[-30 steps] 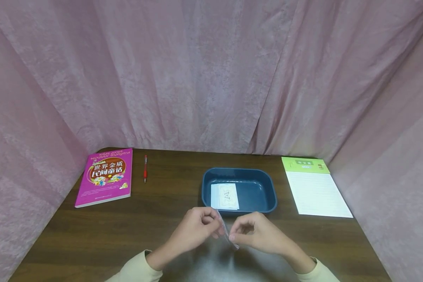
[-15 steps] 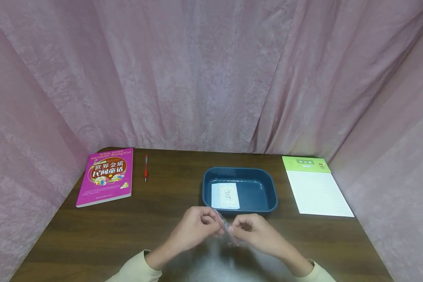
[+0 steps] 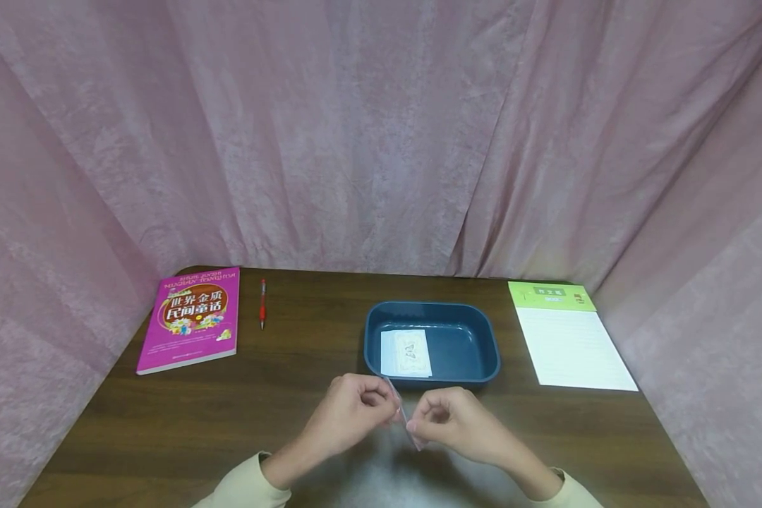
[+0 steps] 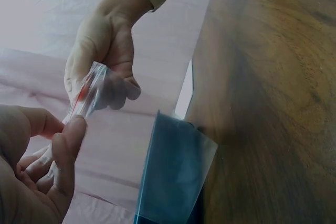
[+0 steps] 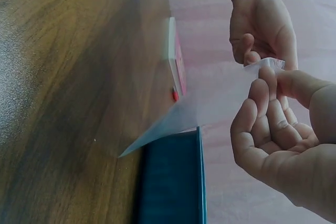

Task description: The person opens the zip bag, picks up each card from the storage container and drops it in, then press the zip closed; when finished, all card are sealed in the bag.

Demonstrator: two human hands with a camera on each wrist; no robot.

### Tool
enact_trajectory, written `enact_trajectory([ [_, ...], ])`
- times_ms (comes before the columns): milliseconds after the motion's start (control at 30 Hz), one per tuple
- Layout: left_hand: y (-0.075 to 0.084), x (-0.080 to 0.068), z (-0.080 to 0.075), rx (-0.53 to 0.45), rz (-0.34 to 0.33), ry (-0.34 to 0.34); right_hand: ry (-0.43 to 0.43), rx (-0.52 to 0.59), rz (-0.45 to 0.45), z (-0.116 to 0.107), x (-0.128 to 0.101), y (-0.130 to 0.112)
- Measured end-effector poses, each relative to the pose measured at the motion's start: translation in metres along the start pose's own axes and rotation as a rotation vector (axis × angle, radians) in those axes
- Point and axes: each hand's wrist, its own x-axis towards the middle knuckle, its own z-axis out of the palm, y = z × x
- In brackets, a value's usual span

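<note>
Both hands hold a small clear plastic sleeve [image 3: 405, 418] just above the near middle of the brown table [image 3: 165, 423]. My left hand [image 3: 355, 413] pinches its upper edge; my right hand [image 3: 447, 422] pinches it from the other side. In the left wrist view the clear plastic sleeve [image 4: 89, 90] is thin, with a red streak near its top. In the right wrist view the clear plastic sleeve [image 5: 210, 106] hangs down from my right hand's fingertips [image 5: 268, 77]. Just beyond the hands stands a dark blue tray [image 3: 482, 346] with a white card [image 3: 406, 353] lying in its left half.
A magenta book [image 3: 190, 317] lies at the far left with a red pen [image 3: 262, 302] beside it. A writing pad [image 3: 568, 339] with a green header lies at the far right. Pink curtains [image 3: 381, 134] close in the table on three sides.
The hands have drawn slightly closer together on the sleeve, and the right hand has shifted a little left. Nothing else has moved.
</note>
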Motion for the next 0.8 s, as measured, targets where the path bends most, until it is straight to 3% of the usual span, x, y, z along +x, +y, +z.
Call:
enact_trajectory([
  [333, -0.004, 0.0, 0.002, 0.106, 0.032, 0.065, 0.028, -0.032, 0.008, 0.001, 0.002, 0.0],
  [567, -0.006, 0.0, 0.005, 0.103, 0.018, 0.064, 0.059, -0.155, -0.021, 0.003, 0.007, -0.007],
  [800, -0.005, -0.002, 0.004, 0.109, 0.007, 0.025, 0.077, -0.14, -0.021, 0.004, 0.008, -0.011],
])
